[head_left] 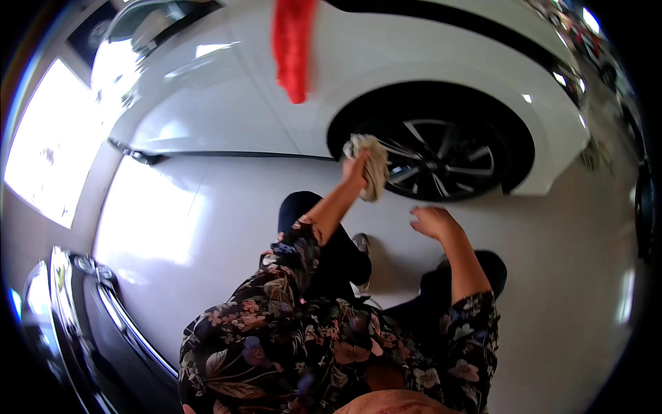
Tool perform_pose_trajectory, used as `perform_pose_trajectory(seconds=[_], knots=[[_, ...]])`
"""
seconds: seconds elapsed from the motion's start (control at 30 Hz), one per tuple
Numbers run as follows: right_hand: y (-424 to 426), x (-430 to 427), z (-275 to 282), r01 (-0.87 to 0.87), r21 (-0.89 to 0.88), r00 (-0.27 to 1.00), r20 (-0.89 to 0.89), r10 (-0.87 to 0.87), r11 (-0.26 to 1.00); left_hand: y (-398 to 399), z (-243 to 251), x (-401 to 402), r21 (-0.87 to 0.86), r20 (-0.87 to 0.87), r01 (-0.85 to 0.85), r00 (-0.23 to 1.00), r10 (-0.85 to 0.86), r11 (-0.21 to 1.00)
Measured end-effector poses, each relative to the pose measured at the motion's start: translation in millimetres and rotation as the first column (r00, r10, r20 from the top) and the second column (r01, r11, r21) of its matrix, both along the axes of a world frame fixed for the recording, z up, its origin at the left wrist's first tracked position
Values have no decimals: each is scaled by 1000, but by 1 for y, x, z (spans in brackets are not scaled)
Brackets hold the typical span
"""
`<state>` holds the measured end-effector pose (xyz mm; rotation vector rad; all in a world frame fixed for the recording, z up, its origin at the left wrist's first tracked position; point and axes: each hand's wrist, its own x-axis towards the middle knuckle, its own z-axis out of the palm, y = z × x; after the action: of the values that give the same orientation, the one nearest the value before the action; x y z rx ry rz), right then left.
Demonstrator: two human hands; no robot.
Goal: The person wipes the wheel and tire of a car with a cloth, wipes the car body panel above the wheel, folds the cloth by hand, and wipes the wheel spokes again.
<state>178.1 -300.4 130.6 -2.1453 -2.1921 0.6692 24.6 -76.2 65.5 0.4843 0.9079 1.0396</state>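
My left hand [358, 166] grips a crumpled beige cloth [376, 168] at the left edge of the car wheel [432, 165], which has a black tyre and a multi-spoke alloy rim. Whether the cloth touches the tyre cannot be told. Below the wheel, my right hand [432, 222] is held in the air with its fingers loosely bent and nothing seen in it. The wheel belongs to a white car [222, 103]. A red cloth [295, 52] hangs in front of the car's side panel at the top; what holds it is out of view.
Under me is a glossy light tiled floor [232, 207] with bright reflections. A dark car [124, 331] with chrome trim stands at the lower left. Part of another dark vehicle [644, 207] shows at the far right. My knees are bent close to the wheel.
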Motion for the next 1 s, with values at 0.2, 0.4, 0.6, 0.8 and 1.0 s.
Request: perform_pose_trajectory(seconds=[0.2,0.4,0.6,0.8,1.0], knots=[[2,-29,2,42,151,998,32,-47,988,18,29,4,276,-94,-155,978,187,949],[-7,-47,29,14,218,999,33,-22,976,-1,46,39,367,-111,-397,879,463,841],[-2,-41,21,-17,181,998,60,6,983,-56,88,97,510,-158,-126,959,236,851],[14,-41,28,-34,82,994,108,25,996,-89,126,95,777,-477,373,874,89,507],[11,-39,26,-33,46,996,82,29,998,-67,144,112,333,-78,377,925,-373,864]])
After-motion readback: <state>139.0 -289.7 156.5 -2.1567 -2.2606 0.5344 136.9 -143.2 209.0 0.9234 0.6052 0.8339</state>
